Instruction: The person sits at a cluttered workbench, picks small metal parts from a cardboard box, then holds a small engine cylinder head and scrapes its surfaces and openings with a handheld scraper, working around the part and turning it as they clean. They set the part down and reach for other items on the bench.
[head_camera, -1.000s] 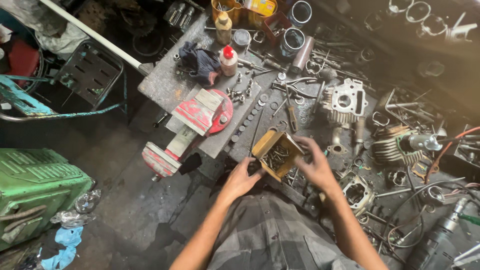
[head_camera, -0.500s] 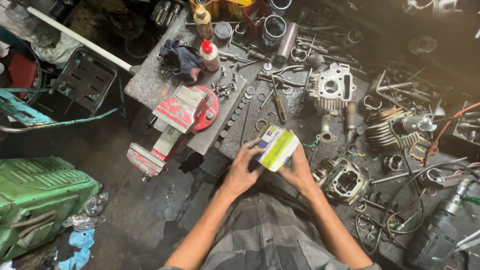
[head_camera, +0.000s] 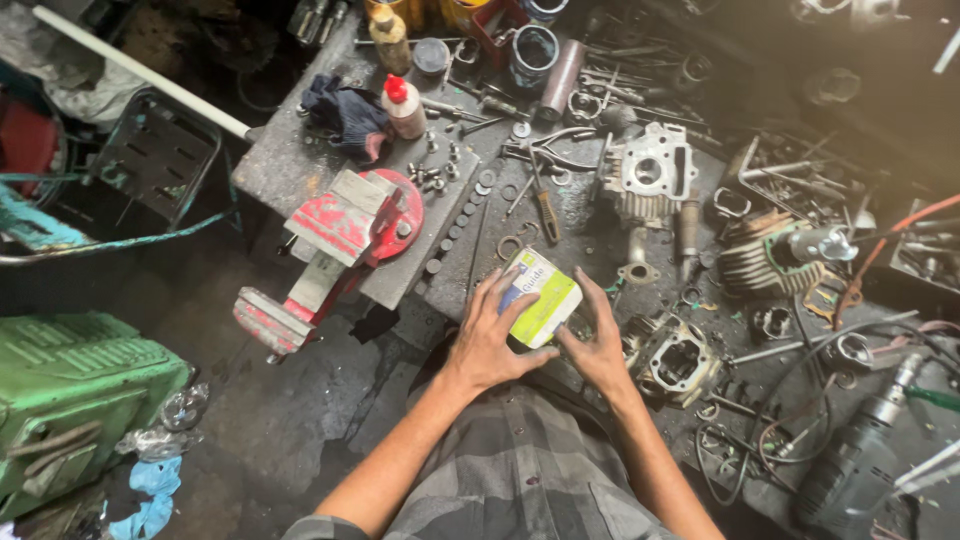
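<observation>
Both my hands hold a small cardboard box (head_camera: 538, 297), white and lime green, just above the near edge of a dirty metal workbench (head_camera: 290, 160). My left hand (head_camera: 490, 335) wraps its left side with fingers spread over the top. My right hand (head_camera: 598, 345) grips its right side from below. The box is closed, with its printed face turned up. A grey checked shirt fills the view below my forearms.
A red bench vise (head_camera: 335, 240) is clamped at the bench's left. An engine cylinder head (head_camera: 648, 175), a finned cylinder (head_camera: 765, 255), pliers (head_camera: 540, 195), bottles, washers and loose tools litter the bench. A green metal case (head_camera: 70, 395) sits on the floor at left, a power drill (head_camera: 865, 440) at right.
The box was open with its brown inside showing; it has since been closed and turned printed side up. The camera view has shifted slightly.
</observation>
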